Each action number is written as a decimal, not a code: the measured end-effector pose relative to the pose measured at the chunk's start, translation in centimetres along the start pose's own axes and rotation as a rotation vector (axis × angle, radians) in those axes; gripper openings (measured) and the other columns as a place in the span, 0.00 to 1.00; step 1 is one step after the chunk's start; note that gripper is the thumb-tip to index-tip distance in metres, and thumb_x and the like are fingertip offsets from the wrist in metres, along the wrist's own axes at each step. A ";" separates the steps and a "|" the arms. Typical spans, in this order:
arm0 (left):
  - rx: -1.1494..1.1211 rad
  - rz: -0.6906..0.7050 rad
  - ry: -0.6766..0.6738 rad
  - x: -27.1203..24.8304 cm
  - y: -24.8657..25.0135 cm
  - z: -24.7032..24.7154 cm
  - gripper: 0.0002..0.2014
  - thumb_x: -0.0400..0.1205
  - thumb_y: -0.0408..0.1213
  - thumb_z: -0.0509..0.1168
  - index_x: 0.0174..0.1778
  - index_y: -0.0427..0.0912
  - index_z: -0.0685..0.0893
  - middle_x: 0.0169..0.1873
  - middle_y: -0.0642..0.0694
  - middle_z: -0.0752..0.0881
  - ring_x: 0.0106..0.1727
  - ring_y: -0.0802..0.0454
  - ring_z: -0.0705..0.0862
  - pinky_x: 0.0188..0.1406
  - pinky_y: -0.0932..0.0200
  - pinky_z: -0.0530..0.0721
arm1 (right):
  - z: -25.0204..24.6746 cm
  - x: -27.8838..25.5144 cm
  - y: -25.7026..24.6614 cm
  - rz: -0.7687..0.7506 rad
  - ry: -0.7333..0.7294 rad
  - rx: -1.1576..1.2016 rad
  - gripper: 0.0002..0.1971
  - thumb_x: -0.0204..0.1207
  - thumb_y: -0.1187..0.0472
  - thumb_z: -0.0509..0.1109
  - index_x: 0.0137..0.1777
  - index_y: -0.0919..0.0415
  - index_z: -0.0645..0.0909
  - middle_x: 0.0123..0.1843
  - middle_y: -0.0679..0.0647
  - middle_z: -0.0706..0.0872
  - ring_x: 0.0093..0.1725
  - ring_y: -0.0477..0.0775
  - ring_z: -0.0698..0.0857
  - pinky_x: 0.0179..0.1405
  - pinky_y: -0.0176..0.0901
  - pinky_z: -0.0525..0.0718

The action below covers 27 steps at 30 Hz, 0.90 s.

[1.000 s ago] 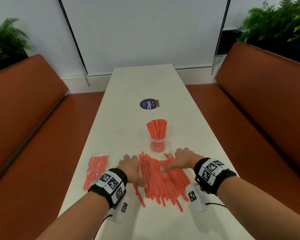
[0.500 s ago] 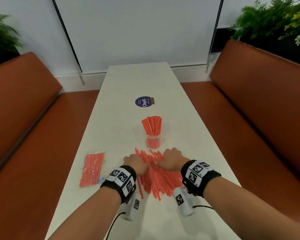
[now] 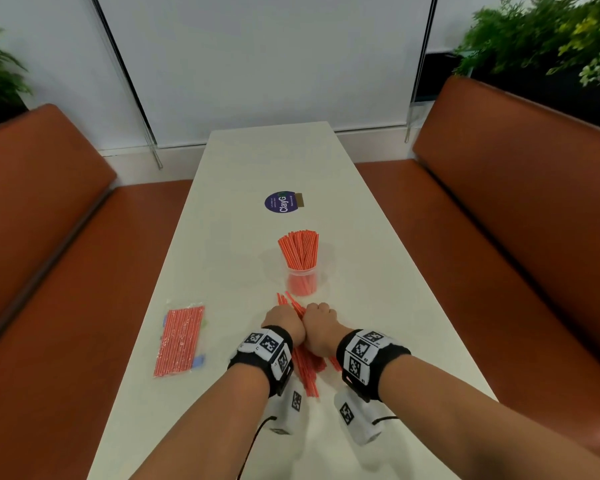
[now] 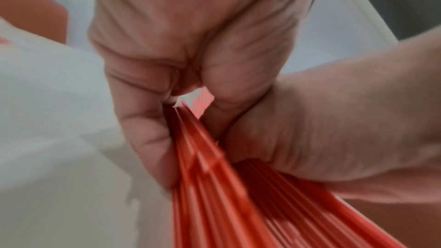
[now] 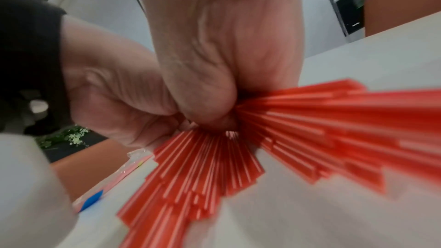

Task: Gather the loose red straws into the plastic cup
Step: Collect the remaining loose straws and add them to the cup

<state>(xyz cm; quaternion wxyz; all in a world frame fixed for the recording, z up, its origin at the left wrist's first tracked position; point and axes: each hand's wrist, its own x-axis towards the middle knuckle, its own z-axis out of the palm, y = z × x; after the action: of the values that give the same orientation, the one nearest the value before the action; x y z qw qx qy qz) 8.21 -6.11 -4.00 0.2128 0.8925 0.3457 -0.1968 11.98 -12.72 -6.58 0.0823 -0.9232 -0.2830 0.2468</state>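
Observation:
The loose red straws (image 3: 307,370) lie squeezed into one bundle on the white table (image 3: 239,258). My left hand (image 3: 284,322) and right hand (image 3: 321,323) press together around the bundle, fingers curled over it. In the left wrist view my left hand (image 4: 181,91) grips the straws (image 4: 226,205), which fan out toward the camera. In the right wrist view my right hand (image 5: 214,105) clamps the straws (image 5: 298,129) from the other side. Just beyond my hands stands the clear plastic cup (image 3: 302,280), holding a bunch of upright red straws (image 3: 299,249).
A sealed packet of red straws (image 3: 180,341) lies at the table's left edge. A round purple sticker (image 3: 280,201) sits farther up the table. Orange benches (image 3: 516,237) flank both sides, with plants (image 3: 548,36) behind them.
My hands were spread flat on either side of the scattered straws. They have swept inward and curled, pressing the straws into a tight bundle between them.

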 end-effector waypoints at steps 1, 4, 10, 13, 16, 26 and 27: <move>-0.037 0.007 -0.002 0.2 -0.2 0.0 0.15 0.83 0.31 0.57 0.62 0.33 0.82 0.64 0.38 0.85 0.64 0.42 0.84 0.58 0.56 0.81 | -0.1 0.0 -0.1 -0.004 -0.008 0.016 0.24 0.77 0.62 0.64 0.71 0.70 0.64 0.70 0.67 0.69 0.69 0.67 0.71 0.67 0.55 0.75; -0.283 0.016 -0.042 0.1 -0.7 -0.2 0.16 0.83 0.29 0.56 0.64 0.28 0.80 0.64 0.32 0.84 0.65 0.37 0.83 0.60 0.52 0.81 | -0.4 0.0 -0.1 -0.014 -0.035 0.080 0.23 0.77 0.63 0.65 0.70 0.68 0.64 0.70 0.66 0.70 0.68 0.67 0.74 0.66 0.55 0.77; -0.977 -0.014 -0.073 0.5 -1.5 0.4 0.15 0.80 0.22 0.54 0.57 0.24 0.81 0.50 0.27 0.86 0.50 0.34 0.86 0.60 0.39 0.84 | -1.7 0.0 -0.4 -0.139 0.014 0.174 0.15 0.79 0.68 0.59 0.65 0.72 0.70 0.64 0.70 0.75 0.56 0.66 0.80 0.49 0.46 0.79; -1.227 -0.064 -0.108 -0.1 -1.4 -0.2 0.16 0.80 0.19 0.51 0.54 0.25 0.82 0.51 0.26 0.85 0.55 0.32 0.84 0.60 0.38 0.84 | -2.6 -0.1 -0.9 -0.261 0.048 0.157 0.10 0.79 0.70 0.57 0.55 0.73 0.77 0.57 0.71 0.81 0.53 0.69 0.82 0.49 0.51 0.81; -1.350 -0.106 -0.154 -0.4 -1.4 -0.8 0.17 0.82 0.22 0.50 0.60 0.26 0.81 0.56 0.27 0.84 0.60 0.32 0.83 0.65 0.36 0.81 | -2.8 0.0 -1.0 -0.314 0.065 0.247 0.07 0.77 0.73 0.59 0.54 0.72 0.75 0.50 0.69 0.83 0.45 0.62 0.83 0.43 0.50 0.81; -1.509 -0.079 -0.142 -0.2 -2.9 -2.0 0.08 0.83 0.19 0.51 0.44 0.31 0.74 0.30 0.40 0.73 0.30 0.44 0.77 0.37 0.45 0.82 | -9.5 -0.2 -1.4 -0.346 0.251 0.381 0.05 0.82 0.70 0.56 0.54 0.64 0.64 0.36 0.50 0.73 0.31 0.46 0.73 0.26 0.37 0.69; -1.545 -0.079 -0.139 -0.1 -3.1 -2.0 0.07 0.83 0.20 0.52 0.46 0.31 0.74 0.31 0.40 0.73 0.31 0.45 0.77 0.39 0.43 0.81 | -10.9 0.0 -1.5 -0.361 0.303 0.419 0.04 0.82 0.69 0.55 0.55 0.65 0.64 0.36 0.50 0.73 0.30 0.46 0.73 0.25 0.36 0.69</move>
<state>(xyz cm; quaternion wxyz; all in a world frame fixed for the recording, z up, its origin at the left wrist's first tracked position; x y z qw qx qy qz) 6.36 -3.03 -3.02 0.7888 0.4635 0.4021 0.0369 16.76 -11.64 3.28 0.3542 -0.8473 -0.3697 0.1408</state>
